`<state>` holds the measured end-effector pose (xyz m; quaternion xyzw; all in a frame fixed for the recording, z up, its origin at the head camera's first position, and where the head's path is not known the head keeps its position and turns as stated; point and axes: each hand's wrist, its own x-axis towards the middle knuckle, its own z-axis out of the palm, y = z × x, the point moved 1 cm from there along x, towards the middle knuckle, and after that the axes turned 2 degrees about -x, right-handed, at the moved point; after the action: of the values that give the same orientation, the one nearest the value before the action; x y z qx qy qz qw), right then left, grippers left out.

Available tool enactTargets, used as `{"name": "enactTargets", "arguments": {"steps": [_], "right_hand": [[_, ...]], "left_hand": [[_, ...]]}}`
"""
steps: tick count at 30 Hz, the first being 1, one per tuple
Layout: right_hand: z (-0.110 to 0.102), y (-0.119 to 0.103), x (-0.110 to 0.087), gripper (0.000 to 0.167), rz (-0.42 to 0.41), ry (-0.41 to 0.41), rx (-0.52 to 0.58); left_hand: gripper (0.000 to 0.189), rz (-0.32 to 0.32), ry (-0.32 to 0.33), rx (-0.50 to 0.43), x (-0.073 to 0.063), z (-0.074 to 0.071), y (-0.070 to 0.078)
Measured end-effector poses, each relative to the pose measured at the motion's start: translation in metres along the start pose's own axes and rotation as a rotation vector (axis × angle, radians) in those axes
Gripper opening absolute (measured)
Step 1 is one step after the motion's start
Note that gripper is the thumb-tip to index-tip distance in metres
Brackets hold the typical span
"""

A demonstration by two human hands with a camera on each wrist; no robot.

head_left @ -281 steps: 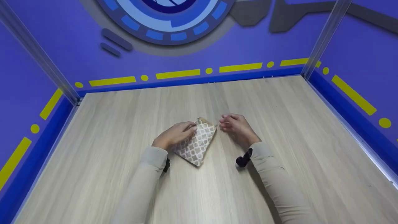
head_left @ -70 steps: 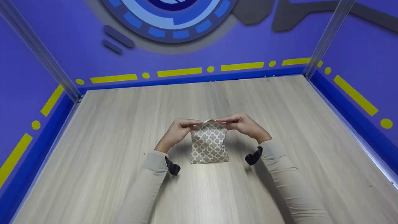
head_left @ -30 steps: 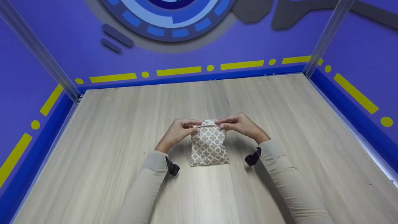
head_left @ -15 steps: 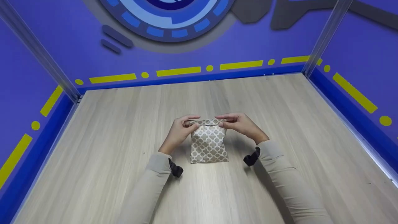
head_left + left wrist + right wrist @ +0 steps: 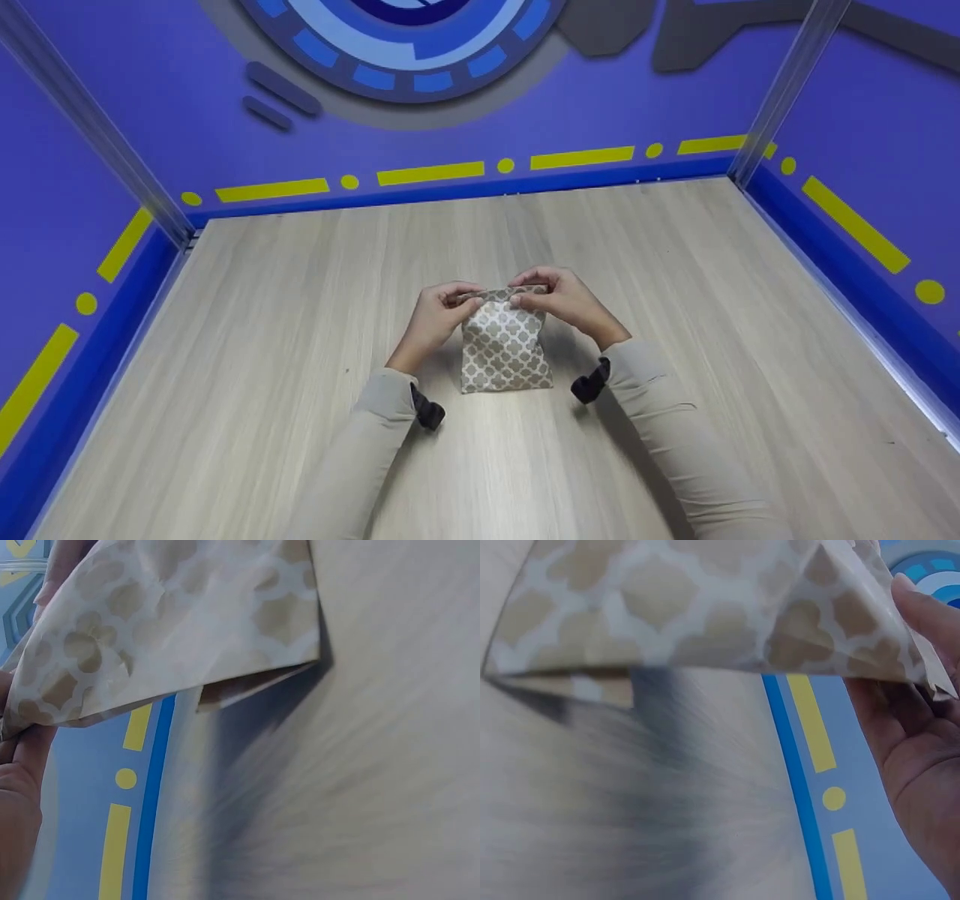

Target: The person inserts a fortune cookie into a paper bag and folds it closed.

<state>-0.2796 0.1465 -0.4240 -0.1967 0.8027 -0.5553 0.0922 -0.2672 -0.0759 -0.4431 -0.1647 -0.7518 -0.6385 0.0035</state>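
A small paper bag (image 5: 506, 349) with a beige and white lattice pattern stands near the middle of the table, its top edge folded over in a narrow strip. My left hand (image 5: 433, 319) pinches the left end of that fold, thumb on the near side and fingers behind. At the right part of the fold, my right hand (image 5: 570, 301) pinches in the same way. Seen from the left wrist, the bag's lower end (image 5: 180, 622) meets the table with a small flap beneath. The right wrist view shows the bag's creased side (image 5: 825, 622) by the right palm. Its inside is hidden.
The pale wood table (image 5: 300, 300) reaches back to a blue-purple panel wall (image 5: 450, 142) with yellow marks. Side panels (image 5: 862, 187) close off left and right. A black wrist camera (image 5: 429, 412) sits under the left cuff, another wrist camera (image 5: 590, 384) under the right.
Earlier the bag lay slanted under my left hand, the right hand apart. Both hands then took its top edge and folded it over. Just now the right hand has shifted left along the fold.
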Motion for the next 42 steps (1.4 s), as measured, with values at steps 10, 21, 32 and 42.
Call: {"name": "enactTargets", "arguments": {"steps": [10, 21, 32, 42], "right_hand": [[0.012, -0.011, 0.0, 0.024, -0.081, 0.084, -0.093], [0.019, -0.001, 0.003, 0.009, -0.155, 0.15, -0.003], [0.013, 0.003, 0.003, 0.021, -0.084, 0.079, 0.042], [0.006, 0.001, 0.0, 0.015, -0.133, 0.081, -0.039]], "left_hand": [[0.021, 0.031, 0.023, 0.024, -0.001, 0.005, 0.003], [0.012, 0.029, 0.042, 0.044, 0.009, 0.008, -0.023], [0.013, 0.026, 0.074, 0.017, 0.008, 0.005, -0.026], [0.01, -0.04, 0.119, 0.013, 0.008, 0.001, -0.025]]}}
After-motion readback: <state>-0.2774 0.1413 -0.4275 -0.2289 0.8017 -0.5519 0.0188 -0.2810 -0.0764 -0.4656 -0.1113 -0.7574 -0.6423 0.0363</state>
